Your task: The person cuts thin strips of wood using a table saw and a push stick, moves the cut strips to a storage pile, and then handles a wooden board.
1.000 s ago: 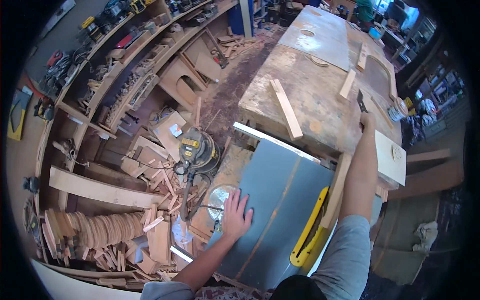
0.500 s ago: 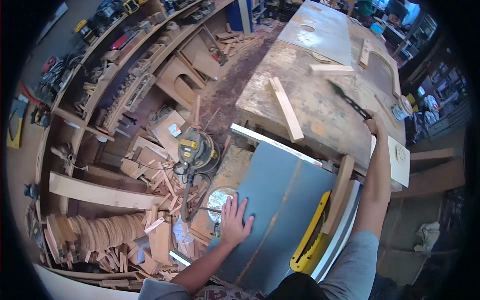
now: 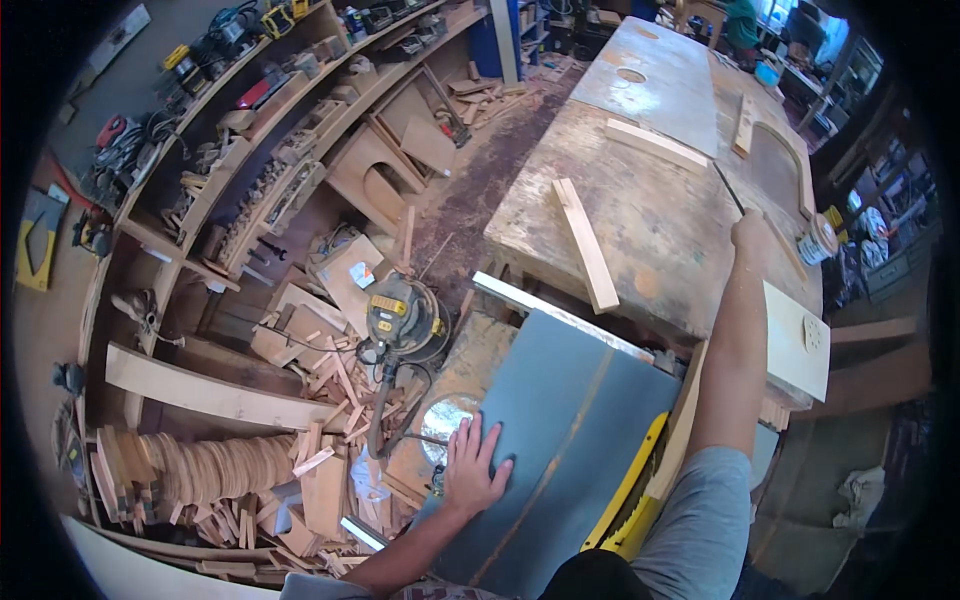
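Right hand (image 3: 750,228) out at full reach over the worn, stained wooden workbench (image 3: 640,230), fingers closed round the near end of a thin dark flat tool (image 3: 728,188), blade-like, exact kind too small to tell. Tool sticks out of the top of the fist; long axis runs away from the person and a little to their left, free tip pointing toward the far end of the workbench, just short of a pale wooden strip (image 3: 655,145) lying crosswise there. A longer pale wooden slat (image 3: 587,243) lies on the workbench to the left of the fist, well apart from it, its length running near to far. Left hand (image 3: 472,462) rests flat, palm down, fingers spread, on the grey metal saw table (image 3: 560,430) butted against the near edge of the workbench, holding nothing. Yellow blade guard (image 3: 628,490) sits on that table's right part, beside the right upper arm. Packages and labels: small round tin with a light label band (image 3: 817,240) at the workbench's right edge, just right of the fist; a square pale board with a faint round mark (image 3: 800,340) overhangs the workbench's near right corner. On the floor left of the workbench, a yellow-and-black round shop vacuum (image 3: 400,315) among offcuts, with a small white-and-red card (image 3: 361,274) on a board just beyond it.
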Tool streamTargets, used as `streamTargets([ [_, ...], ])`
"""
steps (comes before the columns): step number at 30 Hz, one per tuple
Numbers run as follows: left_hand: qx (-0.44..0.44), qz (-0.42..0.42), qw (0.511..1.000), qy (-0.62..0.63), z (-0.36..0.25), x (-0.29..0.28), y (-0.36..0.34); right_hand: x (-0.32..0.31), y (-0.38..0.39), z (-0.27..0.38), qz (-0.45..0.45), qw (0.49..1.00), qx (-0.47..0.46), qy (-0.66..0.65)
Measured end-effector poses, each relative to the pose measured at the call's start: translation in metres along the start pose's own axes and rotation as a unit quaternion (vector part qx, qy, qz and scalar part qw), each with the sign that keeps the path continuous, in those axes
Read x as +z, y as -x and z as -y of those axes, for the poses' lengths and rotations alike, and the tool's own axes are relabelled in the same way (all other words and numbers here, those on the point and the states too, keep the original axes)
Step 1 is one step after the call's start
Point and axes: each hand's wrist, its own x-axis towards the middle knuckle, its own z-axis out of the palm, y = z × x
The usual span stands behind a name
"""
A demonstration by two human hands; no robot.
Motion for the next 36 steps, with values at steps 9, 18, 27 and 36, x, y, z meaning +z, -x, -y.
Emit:
streamTargets([
  [9, 0.011, -0.010, 1.000, 0.027, 0.003, 0.008, 0.002, -0.066, -0.040, -0.005, 0.023, 0.988, -0.107, 0.106],
  [18, -0.007, -0.002, 1.000, 0.021, 0.002, 0.004, -0.003, -0.067, -0.035, -0.004, -0.108, 0.980, -0.108, 0.126],
  [27, -0.009, -0.006, 1.000, 0.004, 0.003, 0.008, -0.001, -0.046, -0.067, 0.042, -0.120, 0.972, -0.137, 0.145],
  [36, -0.024, -0.011, 1.000, -0.005, 0.007, -0.004, 0.001, -0.167, -0.077, 0.014, 0.386, 0.912, -0.132, 0.048],
])
